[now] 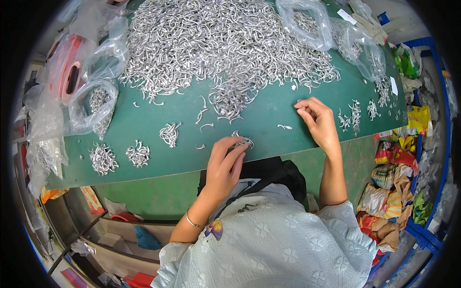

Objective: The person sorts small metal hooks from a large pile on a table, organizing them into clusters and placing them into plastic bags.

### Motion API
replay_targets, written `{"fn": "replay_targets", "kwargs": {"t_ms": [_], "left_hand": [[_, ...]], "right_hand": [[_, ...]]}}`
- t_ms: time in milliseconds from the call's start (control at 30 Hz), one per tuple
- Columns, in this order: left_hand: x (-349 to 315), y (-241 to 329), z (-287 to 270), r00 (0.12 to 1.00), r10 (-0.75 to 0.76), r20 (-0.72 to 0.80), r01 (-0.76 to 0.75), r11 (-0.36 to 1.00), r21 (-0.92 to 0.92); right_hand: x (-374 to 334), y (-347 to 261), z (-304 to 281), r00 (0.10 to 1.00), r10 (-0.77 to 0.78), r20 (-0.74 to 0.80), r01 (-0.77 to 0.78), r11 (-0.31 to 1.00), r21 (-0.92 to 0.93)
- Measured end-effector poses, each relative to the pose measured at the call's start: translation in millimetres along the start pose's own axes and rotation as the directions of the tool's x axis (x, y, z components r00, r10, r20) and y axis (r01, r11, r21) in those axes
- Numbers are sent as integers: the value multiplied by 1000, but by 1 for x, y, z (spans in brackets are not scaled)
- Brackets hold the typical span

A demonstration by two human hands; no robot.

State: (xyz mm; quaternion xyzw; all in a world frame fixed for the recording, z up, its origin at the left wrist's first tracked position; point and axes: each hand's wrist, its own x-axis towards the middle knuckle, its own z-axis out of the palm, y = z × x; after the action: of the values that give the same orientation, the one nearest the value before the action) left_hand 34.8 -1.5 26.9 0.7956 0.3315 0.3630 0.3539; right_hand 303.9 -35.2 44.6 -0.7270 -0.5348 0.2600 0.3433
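Observation:
Small curved silvery metal pieces lie in a huge heap (pixel 206 38) across the far side of the green table (pixel 192 165). My left hand (pixel 224 163) is at the near edge, its fingers stretched and slightly apart over a small cluster of the pieces (pixel 248 142); its fingertips are partly hidden. Further right, my right hand (pixel 319 122) is closed in a pinch just above the tabletop, and whatever it holds is too small to name. Between the hands lies a single metal piece (pixel 284 126). A looser mound (pixel 229 98) spills from the heap toward me.
Small sorted-looking piles sit at left (pixel 103 158) and right (pixel 355 115). Clear plastic bags (pixel 93 108) with pieces stand at the left, another bag (pixel 357 48) at the far right. A pink device (pixel 71 72) is at the left. Packages fill a blue rack (pixel 422 235) at right.

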Motion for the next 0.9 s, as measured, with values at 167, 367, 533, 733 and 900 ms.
{"fn": "replay_targets", "kwargs": {"t_ms": [167, 367, 533, 733, 900], "left_hand": [[-11, 21, -2, 965, -148, 218, 222, 903, -368], [-16, 17, 3, 913, -237, 332, 375, 810, -451], [-17, 13, 5, 922, -237, 307, 364, 803, -472], [-14, 11, 5, 908, -240, 344, 386, 800, -460], [-16, 15, 4, 787, -281, 549, 558, 705, -438]], "right_hand": [[1, -3, 12, 995, -103, -12, 102, 991, -82], [-4, 2, 0, 991, -120, -53, 115, 990, -81], [-9, 0, -1, 996, -49, -79, 45, 998, -52], [-16, 1, -12, 999, -20, -32, 18, 998, -54], [-20, -18, 0, 991, -26, 129, 31, 999, -37]]}}
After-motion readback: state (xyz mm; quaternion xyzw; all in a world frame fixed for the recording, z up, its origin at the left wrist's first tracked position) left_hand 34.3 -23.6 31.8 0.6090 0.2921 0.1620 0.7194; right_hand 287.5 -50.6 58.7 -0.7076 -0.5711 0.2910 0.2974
